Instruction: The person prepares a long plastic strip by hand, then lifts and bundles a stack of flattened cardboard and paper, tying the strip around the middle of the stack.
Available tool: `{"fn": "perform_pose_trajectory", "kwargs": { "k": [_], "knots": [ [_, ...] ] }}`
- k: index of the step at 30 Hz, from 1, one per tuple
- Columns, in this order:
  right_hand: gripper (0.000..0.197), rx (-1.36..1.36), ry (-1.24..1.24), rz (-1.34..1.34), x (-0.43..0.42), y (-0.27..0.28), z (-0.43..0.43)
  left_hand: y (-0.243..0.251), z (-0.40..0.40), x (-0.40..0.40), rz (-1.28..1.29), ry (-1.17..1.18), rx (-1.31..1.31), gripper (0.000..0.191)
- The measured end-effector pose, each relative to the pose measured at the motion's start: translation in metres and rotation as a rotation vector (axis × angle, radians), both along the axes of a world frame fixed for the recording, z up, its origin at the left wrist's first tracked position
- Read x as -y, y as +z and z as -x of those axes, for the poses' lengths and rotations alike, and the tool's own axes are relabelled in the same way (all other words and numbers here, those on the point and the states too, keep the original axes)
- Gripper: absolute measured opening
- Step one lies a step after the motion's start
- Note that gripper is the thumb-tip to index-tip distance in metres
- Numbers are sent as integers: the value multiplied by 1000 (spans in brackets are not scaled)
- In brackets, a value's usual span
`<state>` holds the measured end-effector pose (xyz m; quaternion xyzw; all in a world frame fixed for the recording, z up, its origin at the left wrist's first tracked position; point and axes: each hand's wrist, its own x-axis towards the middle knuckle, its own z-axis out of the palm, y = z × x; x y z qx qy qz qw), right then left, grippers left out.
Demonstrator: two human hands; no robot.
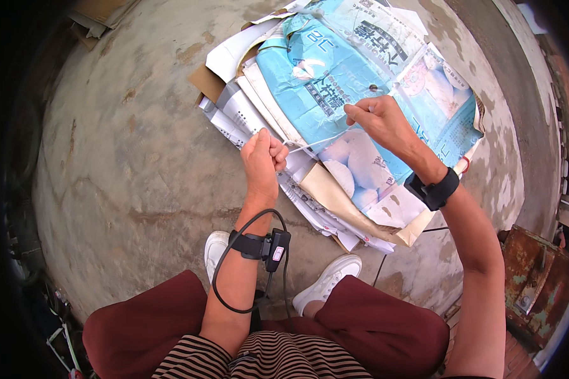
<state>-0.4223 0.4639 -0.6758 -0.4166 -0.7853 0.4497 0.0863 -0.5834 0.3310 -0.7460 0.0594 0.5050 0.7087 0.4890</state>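
A stack of flattened cardboard boxes [289, 99] lies on the concrete in front of my feet, its top piece blue and printed with writing. White string [320, 142] runs across the near left part of the stack, between my two hands. My left hand [264, 154] is closed on the string just over the stack's left edge. Above the blue top, my right hand [378, 118] is in a fist with a bit of white showing at its fingers; it grips the string's other stretch. Whether the string passes under the stack is hidden.
Concrete floor [123, 180] surrounds the stack, with my white shoes [329, 282] close to its near edge. A rusty metal box [540, 284] stands at the right. More cardboard [102, 14] lies at the far left. A thin black cord [380, 270] crosses the ground near my right shoe.
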Motion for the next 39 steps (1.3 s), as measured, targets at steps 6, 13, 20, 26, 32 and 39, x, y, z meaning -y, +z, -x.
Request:
{"fn": "perform_pose_trajectory", "kwargs": {
  "k": [6,13,20,26,32,39],
  "knots": [
    [33,-163,-257,154,48,-17,-14,21,13,-35,-71,-92,-84,30],
    [28,-422,-543,574,58,-23,-18,63,9,-58,-141,-324,-349,32],
    [22,-230,-261,356,51,-37,-7,87,-15,-68,-241,-540,-824,33],
    [21,-320,-440,655,54,-37,-12,106,33,-98,-562,-184,-1690,15],
    [17,-310,-474,706,49,-31,-14,100,15,-48,-49,419,-1497,27],
    [16,-358,-441,719,53,-40,-9,36,14,13,254,423,-1245,27]
  ]
}}
